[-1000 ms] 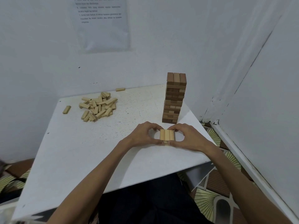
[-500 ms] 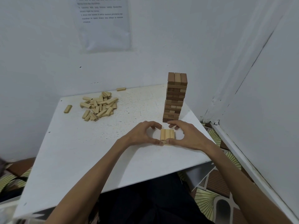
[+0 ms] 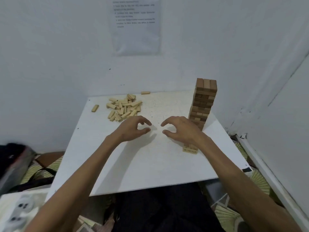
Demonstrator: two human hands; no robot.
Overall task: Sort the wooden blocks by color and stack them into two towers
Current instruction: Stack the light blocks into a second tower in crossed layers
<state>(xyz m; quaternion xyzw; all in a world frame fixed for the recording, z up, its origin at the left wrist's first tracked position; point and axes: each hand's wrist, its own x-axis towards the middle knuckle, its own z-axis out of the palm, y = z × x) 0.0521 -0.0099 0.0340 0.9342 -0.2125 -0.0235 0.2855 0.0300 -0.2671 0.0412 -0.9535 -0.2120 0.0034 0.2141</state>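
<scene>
Brown tower stands upright; pale blocks lie heaped apart.

It looked like the corner of a plain, bare room, perhaps in a home. A small white table stood against scuffed white walls. A printed sheet was stuck on the far wall, and fan-patterned flooring showed at the right.

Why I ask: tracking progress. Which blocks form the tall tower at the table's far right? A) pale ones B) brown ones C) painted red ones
B: the tall tower is brown from bottom to top, while the pale blocks lie in a loose pile to its left.
</scene>
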